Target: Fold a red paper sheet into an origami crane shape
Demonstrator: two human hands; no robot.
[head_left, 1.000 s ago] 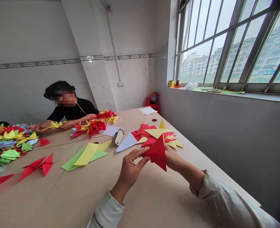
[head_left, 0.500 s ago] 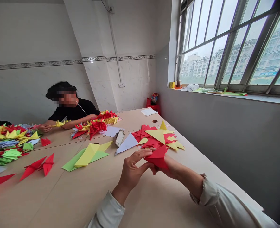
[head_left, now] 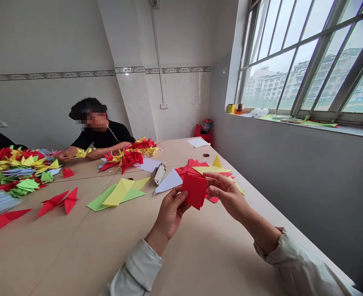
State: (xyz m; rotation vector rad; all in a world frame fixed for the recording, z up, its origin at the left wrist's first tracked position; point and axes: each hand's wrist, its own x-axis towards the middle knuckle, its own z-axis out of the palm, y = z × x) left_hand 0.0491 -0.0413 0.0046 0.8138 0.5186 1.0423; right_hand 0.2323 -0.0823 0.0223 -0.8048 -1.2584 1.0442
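A red folded paper [head_left: 194, 190], now a squarish shape with layered lower edges, is held above the table. My left hand [head_left: 171, 209] pinches its left side, thumb on the front face. My right hand [head_left: 226, 193] is closed at its upper right edge, thumb and fingertips on the paper's corner. Just behind lies a heap of red and yellow folded papers [head_left: 210, 169], partly covered by my right hand. To the left of the heap are a pale lilac paper triangle [head_left: 169, 181] and a small propped-up device [head_left: 159, 174].
Yellow and green sheets [head_left: 119, 193] lie left of my hands. Several red folded pieces [head_left: 53, 204] rest farther left, near a large pile of colored folded paper [head_left: 21, 168]. Across the table [head_left: 107, 246], a person [head_left: 98, 127] handles yellow folded paper. A wall and barred window stand right.
The red paper has gone from a pointed, triangular shape to a flat square facing me. My right hand has moved from behind it to its right edge. The view has shifted slightly left.
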